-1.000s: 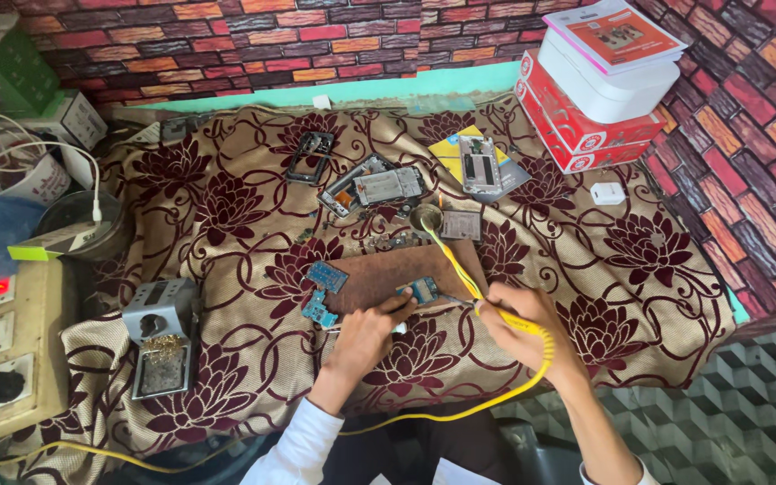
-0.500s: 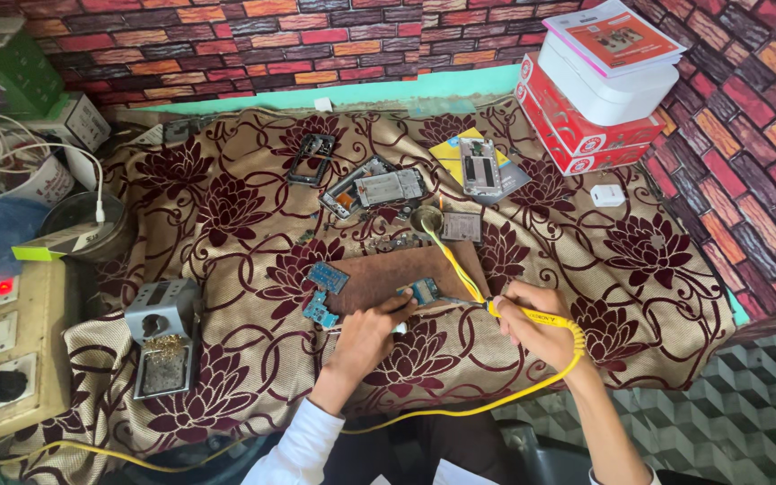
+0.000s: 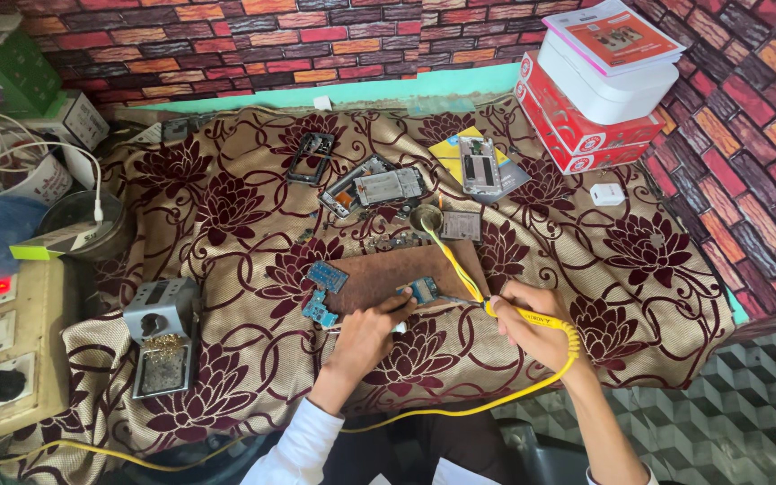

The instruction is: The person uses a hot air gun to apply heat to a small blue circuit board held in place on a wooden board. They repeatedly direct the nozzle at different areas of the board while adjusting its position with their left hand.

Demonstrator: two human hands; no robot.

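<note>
- My right hand (image 3: 532, 328) is closed around the yellow iron (image 3: 518, 312), gripped like a pen; its tip points left at the blue board (image 3: 423, 289).
- Compared with one second ago, my right hand sits higher and closer to the mat (image 3: 379, 269), and the iron tip has come in toward the board.
- My left hand (image 3: 365, 337) is pinched shut on a thin tool (image 3: 397, 308) whose tip is at the board; what kind of tool it is, I cannot tell.
- My left hand has shifted slightly up toward the board since the earlier frames.
- The board lies on the brown mat, near its front edge, between my two hands.
- The yellow cord (image 3: 460, 409) loops from the iron under my right wrist, then runs left.
- Two more blue boards (image 3: 323, 292) lie at the mat's left edge, unmoved.
- The stand (image 3: 163, 337) sits well apart at the left, unchanged.
</note>
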